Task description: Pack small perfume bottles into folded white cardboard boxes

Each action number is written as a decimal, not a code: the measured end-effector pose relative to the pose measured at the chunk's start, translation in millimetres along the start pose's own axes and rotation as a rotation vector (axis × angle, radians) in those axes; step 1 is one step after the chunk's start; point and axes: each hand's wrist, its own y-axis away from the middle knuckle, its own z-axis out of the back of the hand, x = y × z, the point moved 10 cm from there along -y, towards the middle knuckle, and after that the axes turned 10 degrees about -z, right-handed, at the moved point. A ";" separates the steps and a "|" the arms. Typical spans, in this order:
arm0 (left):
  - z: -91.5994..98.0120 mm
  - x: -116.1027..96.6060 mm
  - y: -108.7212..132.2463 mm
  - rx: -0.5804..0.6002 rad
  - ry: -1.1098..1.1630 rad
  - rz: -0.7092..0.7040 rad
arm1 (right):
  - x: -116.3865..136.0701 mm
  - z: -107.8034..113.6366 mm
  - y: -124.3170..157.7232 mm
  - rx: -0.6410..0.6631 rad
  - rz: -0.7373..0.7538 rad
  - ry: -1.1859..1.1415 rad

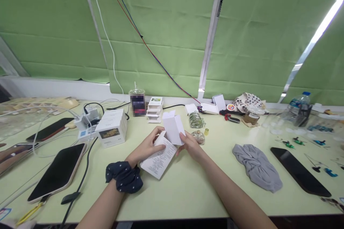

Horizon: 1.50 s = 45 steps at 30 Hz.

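Note:
Over the middle of the table, my left hand (147,147) is closed on a white printed box (158,161), its thumb lying across the face with small text. A dark dotted scrunchie (125,177) sits on that wrist. My right hand (190,145) pinches a plain white carton piece (173,129) by its lower right side. This piece stands up at the open top end of the printed box; whether its lower end is inside cannot be made out. Just beyond my right hand lie two clear bags, one with green contents (196,120), one paler (198,137).
White boxes (112,127) stand together at left, near a power strip (85,134) with cables and phones (57,171). Another person's hand (10,157) shows at the left edge. A grey headband (256,166), another phone (299,170) and earphones (290,144) lie right. A drink cup (137,103) stands behind.

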 end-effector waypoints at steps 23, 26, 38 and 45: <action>18.3 11.3 -3.0 -0.154 0.122 -0.031 | 5.7 14.1 -0.8 -0.130 0.054 -0.044; 21.0 11.9 -3.4 -0.175 0.105 -0.042 | 4.2 14.4 -1.7 -0.125 0.061 -0.091; 22.4 12.2 -3.8 -0.238 0.113 -0.027 | 4.2 15.7 -1.8 -0.168 0.061 -0.058; 13.7 8.3 -5.3 -0.244 0.209 -0.065 | 0.5 18.9 -1.9 -0.207 0.058 -0.047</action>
